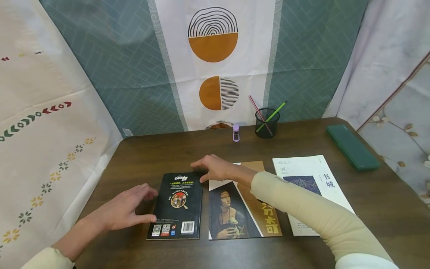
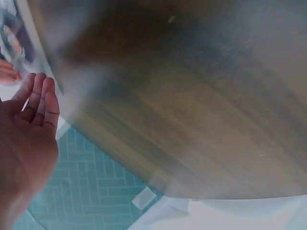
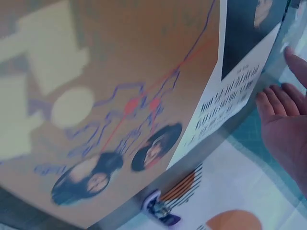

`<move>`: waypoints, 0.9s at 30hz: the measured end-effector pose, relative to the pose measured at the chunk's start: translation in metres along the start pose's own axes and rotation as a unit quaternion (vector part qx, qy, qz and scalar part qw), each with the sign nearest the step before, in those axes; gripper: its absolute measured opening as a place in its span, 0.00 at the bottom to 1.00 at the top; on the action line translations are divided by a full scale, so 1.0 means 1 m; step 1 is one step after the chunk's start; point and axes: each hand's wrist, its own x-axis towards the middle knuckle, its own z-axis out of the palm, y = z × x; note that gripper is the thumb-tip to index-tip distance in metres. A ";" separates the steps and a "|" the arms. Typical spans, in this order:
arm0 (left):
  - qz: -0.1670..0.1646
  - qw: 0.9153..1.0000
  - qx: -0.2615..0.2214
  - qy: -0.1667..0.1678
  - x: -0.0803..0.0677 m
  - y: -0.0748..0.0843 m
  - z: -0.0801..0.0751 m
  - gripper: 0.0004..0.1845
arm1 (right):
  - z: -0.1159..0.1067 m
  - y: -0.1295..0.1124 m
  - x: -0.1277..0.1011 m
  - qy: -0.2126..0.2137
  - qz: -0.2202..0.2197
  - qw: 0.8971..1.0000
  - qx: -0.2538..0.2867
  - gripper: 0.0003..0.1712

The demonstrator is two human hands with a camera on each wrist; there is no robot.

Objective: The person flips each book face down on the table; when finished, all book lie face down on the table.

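Note:
A black book [image 1: 178, 205] lies back cover up on the brown table [image 1: 141, 153]. My left hand [image 1: 129, 209] rests at its left edge, fingers spread and relaxed, thumb touching the cover. My right hand [image 1: 211, 169] reaches across to the book's top right corner, fingers straight and touching it. Beside it lies a brown book with a portrait [image 1: 235, 209], blurred and close in the right wrist view as the brown book [image 3: 120, 96]. The left wrist view shows my left hand [image 2: 29, 124] open over the table [image 2: 192, 120].
A white magazine [image 1: 312, 186] lies to the right, with a green pencil case [image 1: 352, 147] beyond it. At the back stand a black mesh pen cup [image 1: 267, 123] and a small purple glue stick [image 1: 236, 133]. Patterned cloth hangs behind and on both sides.

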 end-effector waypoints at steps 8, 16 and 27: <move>-0.035 0.998 -0.036 0.038 0.038 -0.006 -0.011 0.43 | -0.022 0.022 -0.022 0.064 0.020 0.997 0.049 0.40; 0.020 0.997 -0.079 0.020 0.082 0.023 -0.001 0.55 | -0.032 0.050 -0.063 0.083 0.061 0.993 0.049 0.39; 0.088 0.984 -0.139 -0.072 0.116 0.076 0.032 0.61 | -0.032 0.077 -0.119 0.112 0.113 0.985 0.073 0.35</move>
